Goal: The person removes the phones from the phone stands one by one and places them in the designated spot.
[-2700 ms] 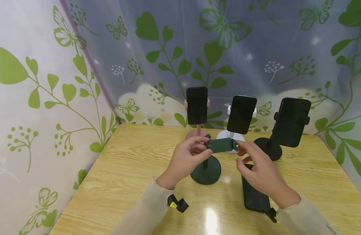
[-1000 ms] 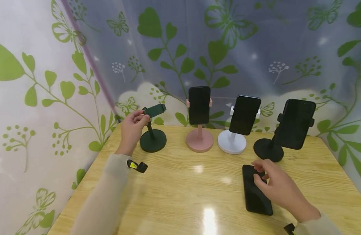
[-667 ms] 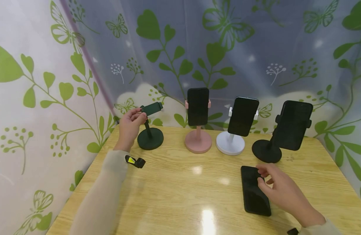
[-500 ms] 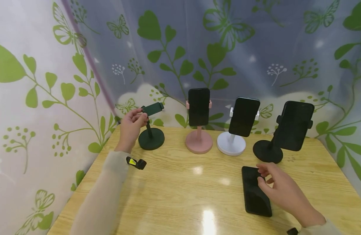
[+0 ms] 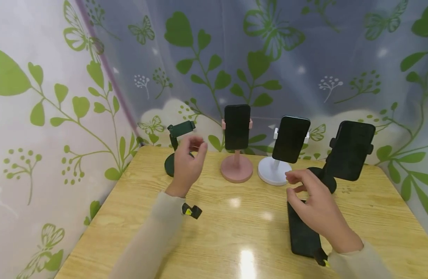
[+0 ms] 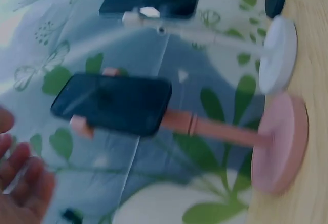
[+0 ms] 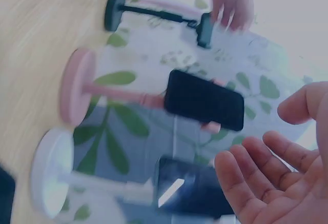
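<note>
A dark green phone stand (image 5: 181,128) stands at the left back of the table, its clamp holding nothing. My left hand (image 5: 188,164) is in front of it, fingers loosely bent and holding nothing, and hides part of its post and base. Blurred fingers of that hand (image 6: 25,183) show in the left wrist view. My right hand (image 5: 316,205) hovers with bent fingers over a black phone (image 5: 301,232) lying flat on the table, covering its upper end. In the right wrist view the right hand (image 7: 277,183) has an unoccupied palm.
To the right of the green stand stand a pink phone stand (image 5: 236,168), a white phone stand (image 5: 274,170) and a black phone stand (image 5: 330,184), each clamping a black phone. Behind the wooden table (image 5: 214,232) hangs a leaf-patterned curtain (image 5: 200,50).
My left hand first carried the green stand to the left back, then let go and moved right, towards me. My right hand, lowered near the flat phone earlier, has just moved up and left.
</note>
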### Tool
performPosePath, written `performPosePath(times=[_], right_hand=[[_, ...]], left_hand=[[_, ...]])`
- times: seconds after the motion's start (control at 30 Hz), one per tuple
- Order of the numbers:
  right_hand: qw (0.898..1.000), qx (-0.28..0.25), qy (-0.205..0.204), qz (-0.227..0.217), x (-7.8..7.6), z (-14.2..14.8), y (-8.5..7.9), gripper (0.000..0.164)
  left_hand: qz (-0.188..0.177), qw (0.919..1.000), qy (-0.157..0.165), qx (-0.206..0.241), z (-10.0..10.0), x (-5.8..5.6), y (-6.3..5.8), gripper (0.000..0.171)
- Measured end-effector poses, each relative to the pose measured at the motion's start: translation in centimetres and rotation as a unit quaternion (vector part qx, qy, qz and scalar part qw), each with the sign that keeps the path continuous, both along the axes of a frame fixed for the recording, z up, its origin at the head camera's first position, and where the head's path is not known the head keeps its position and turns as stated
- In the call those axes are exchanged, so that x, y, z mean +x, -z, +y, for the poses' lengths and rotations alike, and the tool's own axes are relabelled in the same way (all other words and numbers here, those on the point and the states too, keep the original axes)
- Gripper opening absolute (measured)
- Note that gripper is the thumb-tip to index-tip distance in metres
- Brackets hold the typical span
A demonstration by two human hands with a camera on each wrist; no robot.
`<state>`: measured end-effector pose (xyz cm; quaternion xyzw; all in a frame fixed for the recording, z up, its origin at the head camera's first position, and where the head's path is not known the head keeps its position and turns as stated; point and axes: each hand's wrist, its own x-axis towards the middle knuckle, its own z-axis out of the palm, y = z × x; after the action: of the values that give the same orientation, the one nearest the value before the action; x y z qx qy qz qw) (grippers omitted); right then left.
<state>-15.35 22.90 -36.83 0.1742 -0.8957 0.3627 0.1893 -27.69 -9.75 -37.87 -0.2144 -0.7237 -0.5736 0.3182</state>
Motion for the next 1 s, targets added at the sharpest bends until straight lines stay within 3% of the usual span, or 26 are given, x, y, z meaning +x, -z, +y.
performPosePath(times=[0.13, 0.3, 0.57, 0.8, 1.0], right_hand=[[0.998, -0.043, -0.035, 0.004, -1.7, -1.7, -0.8, 0.032], [0.996, -0.071, -0.058, -0.017, -2.9, -3.0, -1.3, 0.031], [0.996, -0.074, -0.044, 0.000, -2.3, -3.0, -0.6, 0.034], [0.989, -0.140, -0.020, 0.036, -1.1, -2.4, -1.5, 0.038], [0.985, -0.154, -0.025, 0.069, -0.7, -2.3, -1.9, 0.041]], left_hand=[[-0.099, 0.9943, 0.033, -0.026, 2.3, -1.4, -0.8, 0.023], [-0.150, 0.9870, 0.035, -0.046, 3.9, -3.1, -1.4, 0.039], [-0.191, 0.9791, 0.069, -0.018, 4.1, -5.2, -2.2, 0.057], [-0.193, 0.9785, 0.049, -0.053, 4.1, -5.9, -2.2, 0.048], [-0.191, 0.9785, 0.060, -0.051, 4.2, -6.2, -2.3, 0.043]])
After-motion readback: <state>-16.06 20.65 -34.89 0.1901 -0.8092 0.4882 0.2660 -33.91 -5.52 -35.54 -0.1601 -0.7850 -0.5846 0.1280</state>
